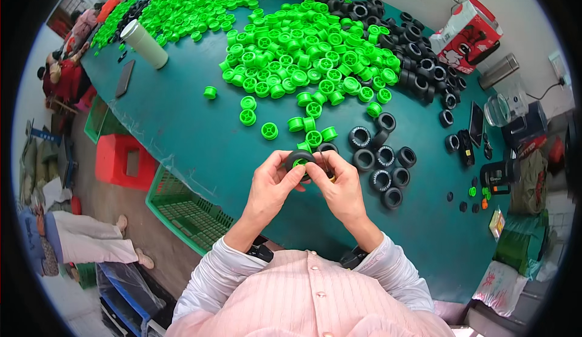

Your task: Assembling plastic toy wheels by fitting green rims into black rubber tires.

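Note:
My left hand (268,184) and my right hand (341,190) meet near the table's front edge, both closed on a small black toy tire (296,156). A green wheel rim (299,162) shows inside the tire's opening, with my thumbs against it. How deep the rim sits cannot be made out. Just beyond my fingers lie several loose green rims (313,138) and another black tire (328,147). To the right of my right hand is a loose group of black tires (384,155), some with pale lettering on their sides.
A big heap of green rims (285,52) covers the table's far middle, with piled black tires (418,52) to its right. A white tumbler (144,44) and a phone (125,79) lie left. A green crate (188,209) and red stool (124,161) stand below the left edge.

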A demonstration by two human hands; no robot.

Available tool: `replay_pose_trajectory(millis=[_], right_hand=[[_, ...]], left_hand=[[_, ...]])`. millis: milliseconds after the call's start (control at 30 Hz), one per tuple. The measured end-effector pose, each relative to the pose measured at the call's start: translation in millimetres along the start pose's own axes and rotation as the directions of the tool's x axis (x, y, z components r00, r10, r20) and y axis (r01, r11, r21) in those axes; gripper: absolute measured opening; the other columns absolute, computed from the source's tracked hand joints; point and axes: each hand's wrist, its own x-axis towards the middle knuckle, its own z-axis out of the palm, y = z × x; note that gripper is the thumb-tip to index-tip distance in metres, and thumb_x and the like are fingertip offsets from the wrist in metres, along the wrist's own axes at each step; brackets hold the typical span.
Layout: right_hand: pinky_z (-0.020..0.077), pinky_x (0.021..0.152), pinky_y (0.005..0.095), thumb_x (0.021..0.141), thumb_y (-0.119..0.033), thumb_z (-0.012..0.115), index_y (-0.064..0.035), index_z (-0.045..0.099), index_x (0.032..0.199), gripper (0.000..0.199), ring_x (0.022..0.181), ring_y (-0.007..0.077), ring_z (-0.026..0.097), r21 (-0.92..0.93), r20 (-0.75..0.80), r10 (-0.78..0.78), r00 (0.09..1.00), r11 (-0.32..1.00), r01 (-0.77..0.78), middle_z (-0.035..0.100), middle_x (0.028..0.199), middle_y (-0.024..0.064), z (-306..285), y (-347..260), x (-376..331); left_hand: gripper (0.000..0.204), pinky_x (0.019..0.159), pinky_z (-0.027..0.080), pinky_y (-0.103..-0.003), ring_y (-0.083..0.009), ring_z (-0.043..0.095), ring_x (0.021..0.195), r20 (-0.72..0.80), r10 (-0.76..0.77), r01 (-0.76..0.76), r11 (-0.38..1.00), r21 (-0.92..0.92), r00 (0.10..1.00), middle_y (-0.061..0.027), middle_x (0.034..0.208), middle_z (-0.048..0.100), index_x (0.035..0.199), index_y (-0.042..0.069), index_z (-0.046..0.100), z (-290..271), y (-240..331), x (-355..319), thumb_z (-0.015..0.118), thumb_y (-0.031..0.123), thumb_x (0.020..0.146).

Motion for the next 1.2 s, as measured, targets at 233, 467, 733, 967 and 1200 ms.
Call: replay_pose_trajectory(millis=[233,467,733,967,1200], right_hand=[[0.0433,0.050,0.0227,0.094,-0.013,0.068,0.0020,0.066,0.103,0.018,0.058,0.0057,0.056,0.041,0.049,0.003,0.999,0.999,-0.005,0.067,0.081,0.0010,-16.8,-9.1,-6.4],[0.0429,0.053,0.0218,0.094,-0.015,0.068,0.0016,0.063,0.108,0.022,0.062,0.0053,0.056,-0.033,0.094,-0.029,0.995,0.999,0.032,0.066,0.086,0.0004,-27.8,9.2,4.7],[0.0483,0.061,0.0234,0.089,-0.007,0.071,0.0025,0.065,0.101,0.016,0.068,0.0059,0.058,-0.024,-0.124,-0.040,0.991,0.999,0.038,0.067,0.083,0.0039,-13.2,-5.7,-2.1],[0.0414,0.047,0.0210,0.088,-0.009,0.074,0.0009,0.066,0.101,0.019,0.060,0.0038,0.053,0.153,-0.082,0.115,0.990,0.983,-0.101,0.067,0.080,0.0017,-19.4,-5.6,-8.8],[0.0383,0.046,0.0208,0.091,-0.020,0.073,0.0006,0.065,0.108,0.028,0.059,0.0031,0.051,0.107,0.098,0.321,0.942,0.938,-0.331,0.068,0.085,0.0012,-45.0,4.7,3.8]], left_hand=[[0.028,0.076,0.057,-0.030,-0.0155,0.068,0.088,0.133,-0.029,0.030,1.000,-0.009,0.991,-0.0093,0.105,0.069,0.118,-0.005,0.060,-4.9,5.4,4.0,0.066,0.012,0.096],[0.029,0.073,0.057,-0.026,-0.0130,0.067,0.085,0.093,-0.105,0.089,0.983,0.159,0.990,-0.0061,0.099,0.067,0.116,-0.004,0.059,0.0,-1.4,11.4,0.069,0.014,0.095],[0.031,0.086,0.057,-0.030,-0.0150,0.064,0.099,0.047,0.022,-0.018,0.995,-0.101,0.999,-0.0082,0.108,0.065,0.120,-0.005,0.056,20.6,-12.7,10.7,0.068,0.010,0.095],[0.023,0.082,0.056,-0.027,-0.0113,0.064,0.096,0.143,0.060,-0.077,0.991,0.111,0.988,-0.0054,0.105,0.065,0.113,-0.006,0.061,5.3,-4.2,13.4,0.067,0.005,0.094],[0.028,0.069,0.054,-0.025,-0.0117,0.066,0.086,0.043,-0.172,0.171,0.985,0.021,0.984,-0.0057,0.102,0.068,0.118,-0.002,0.062,12.7,-11.7,24.1,0.068,0.014,0.095]])
